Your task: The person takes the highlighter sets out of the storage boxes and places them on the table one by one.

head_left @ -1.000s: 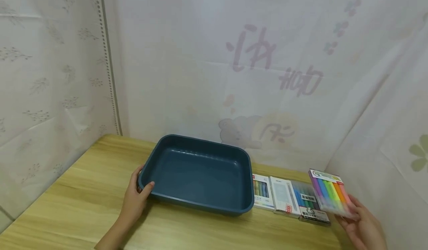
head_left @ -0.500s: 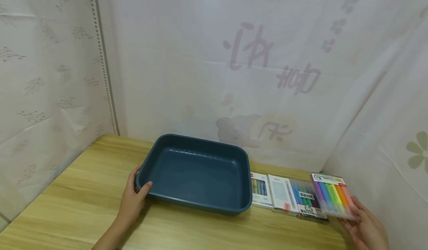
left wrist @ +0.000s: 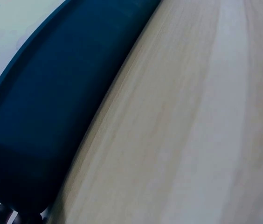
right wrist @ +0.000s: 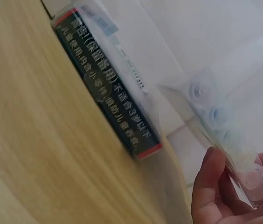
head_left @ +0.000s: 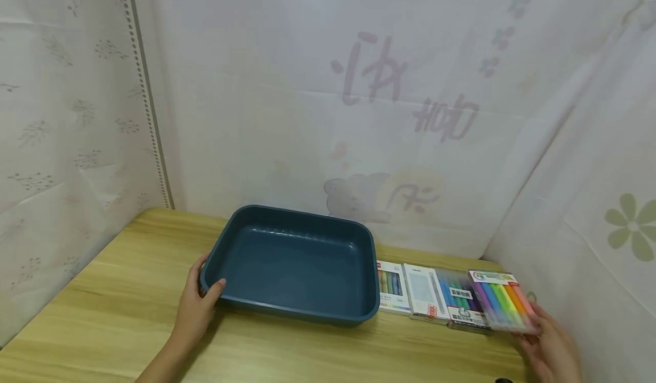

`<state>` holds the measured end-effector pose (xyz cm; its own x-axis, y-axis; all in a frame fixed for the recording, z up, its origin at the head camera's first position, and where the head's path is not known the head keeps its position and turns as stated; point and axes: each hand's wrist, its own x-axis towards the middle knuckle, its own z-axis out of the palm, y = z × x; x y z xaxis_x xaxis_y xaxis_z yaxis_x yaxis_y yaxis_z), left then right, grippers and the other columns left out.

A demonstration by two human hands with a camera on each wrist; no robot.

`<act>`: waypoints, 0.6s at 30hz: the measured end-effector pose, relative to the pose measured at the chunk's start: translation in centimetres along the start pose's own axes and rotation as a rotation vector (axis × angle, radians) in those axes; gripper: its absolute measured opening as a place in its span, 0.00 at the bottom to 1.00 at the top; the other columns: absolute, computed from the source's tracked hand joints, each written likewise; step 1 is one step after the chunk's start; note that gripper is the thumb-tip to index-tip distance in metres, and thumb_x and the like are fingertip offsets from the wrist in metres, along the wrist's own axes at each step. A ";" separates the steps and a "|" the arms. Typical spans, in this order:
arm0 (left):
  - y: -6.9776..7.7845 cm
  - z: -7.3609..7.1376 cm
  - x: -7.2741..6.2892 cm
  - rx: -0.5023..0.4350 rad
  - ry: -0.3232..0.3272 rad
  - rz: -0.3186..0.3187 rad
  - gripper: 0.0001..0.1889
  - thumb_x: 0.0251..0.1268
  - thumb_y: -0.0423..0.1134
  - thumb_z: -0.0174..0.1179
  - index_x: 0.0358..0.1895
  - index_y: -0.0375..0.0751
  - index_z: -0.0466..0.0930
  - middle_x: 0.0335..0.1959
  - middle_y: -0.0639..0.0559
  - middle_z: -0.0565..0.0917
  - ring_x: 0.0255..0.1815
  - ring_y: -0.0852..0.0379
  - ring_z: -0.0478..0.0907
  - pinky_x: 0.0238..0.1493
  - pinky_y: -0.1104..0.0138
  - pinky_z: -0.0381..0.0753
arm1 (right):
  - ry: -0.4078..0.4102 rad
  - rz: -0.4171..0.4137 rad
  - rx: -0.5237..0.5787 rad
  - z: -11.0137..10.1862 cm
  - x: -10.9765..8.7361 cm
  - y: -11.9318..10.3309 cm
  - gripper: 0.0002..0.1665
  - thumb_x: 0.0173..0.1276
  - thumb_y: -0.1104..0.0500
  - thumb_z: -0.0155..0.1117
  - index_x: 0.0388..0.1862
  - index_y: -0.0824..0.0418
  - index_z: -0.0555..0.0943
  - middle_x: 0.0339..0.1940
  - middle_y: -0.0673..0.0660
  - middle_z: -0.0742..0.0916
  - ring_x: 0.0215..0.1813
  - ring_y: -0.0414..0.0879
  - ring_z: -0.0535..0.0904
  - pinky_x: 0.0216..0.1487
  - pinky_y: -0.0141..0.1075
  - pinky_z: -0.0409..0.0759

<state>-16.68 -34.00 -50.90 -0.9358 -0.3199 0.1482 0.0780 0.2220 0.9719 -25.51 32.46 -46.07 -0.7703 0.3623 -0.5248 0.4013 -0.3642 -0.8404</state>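
My left hand [head_left: 196, 303] grips the near left rim of a dark blue rectangular tray [head_left: 287, 269], thumb over the edge and fingers down the outer side. In the left wrist view the tray's side wall [left wrist: 52, 102] fills the upper left, with a bit of the hand at the corner. At the far right, my right hand [head_left: 550, 340] pinches the lower right edge of a clear pack of rainbow-coloured markers [head_left: 502, 302]. The right wrist view shows this marker pack [right wrist: 227, 128] tilted, with the pens' round ends facing the camera. It overlaps the neighbouring pack in the head view.
In a row right of the tray lie a white pack of coloured pens [head_left: 393, 289], a white box [head_left: 425, 295] and a dark-based clear pen pack [head_left: 463, 309]. Patterned cloth [head_left: 256, 115] hangs behind the wooden table [head_left: 307, 354]. A small black object [head_left: 504, 381] shows at the bottom edge.
The marker pack in my right hand has come lower, level with its neighbour. The head view has turned slightly right, so everything appears farther left. My left hand keeps its grip on the tray.
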 end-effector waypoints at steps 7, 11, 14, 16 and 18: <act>-0.1 0.0 0.0 0.005 -0.004 0.010 0.35 0.77 0.39 0.55 0.81 0.46 0.49 0.73 0.36 0.67 0.50 0.77 0.71 0.45 0.83 0.74 | -0.007 0.017 0.025 -0.4 0.8 0.3 0.32 0.83 0.50 0.41 0.81 0.33 0.48 0.26 0.35 0.83 0.38 0.33 0.81 0.41 0.37 0.85; 0.0 0.0 0.1 -0.005 -0.003 0.012 0.35 0.77 0.39 0.55 0.81 0.46 0.50 0.73 0.35 0.66 0.50 0.78 0.72 0.45 0.83 0.74 | -0.037 0.022 0.002 -0.4 0.9 0.5 0.36 0.82 0.48 0.46 0.81 0.31 0.44 0.52 0.34 0.82 0.41 0.29 0.79 0.42 0.35 0.85; 0.0 0.0 0.1 -0.011 -0.002 0.011 0.35 0.77 0.39 0.55 0.81 0.46 0.50 0.73 0.35 0.67 0.50 0.78 0.72 0.45 0.83 0.74 | -0.019 0.001 -0.100 -0.1 0.9 0.8 0.47 0.76 0.46 0.60 0.82 0.32 0.42 0.73 0.36 0.66 0.41 0.26 0.76 0.44 0.32 0.85; 0.0 0.0 0.1 -0.014 -0.003 0.007 0.35 0.77 0.39 0.54 0.81 0.46 0.50 0.73 0.36 0.66 0.50 0.79 0.72 0.45 0.83 0.74 | -0.007 -0.028 -0.177 0.1 0.9 1.1 0.56 0.70 0.47 0.68 0.82 0.33 0.40 0.78 0.39 0.59 0.44 0.26 0.75 0.50 0.31 0.85; 0.0 0.1 0.1 -0.016 -0.005 0.005 0.35 0.77 0.39 0.54 0.81 0.47 0.49 0.73 0.37 0.66 0.50 0.79 0.71 0.46 0.83 0.74 | 0.024 -0.054 -0.237 0.2 0.9 1.4 0.61 0.66 0.51 0.73 0.83 0.34 0.40 0.75 0.43 0.63 0.45 0.28 0.75 0.52 0.31 0.84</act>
<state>-16.81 -33.99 -50.88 -0.9370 -0.3145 0.1521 0.0881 0.2085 0.9740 -25.72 32.14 -47.67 -0.7827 0.3970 -0.4793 0.4673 -0.1337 -0.8739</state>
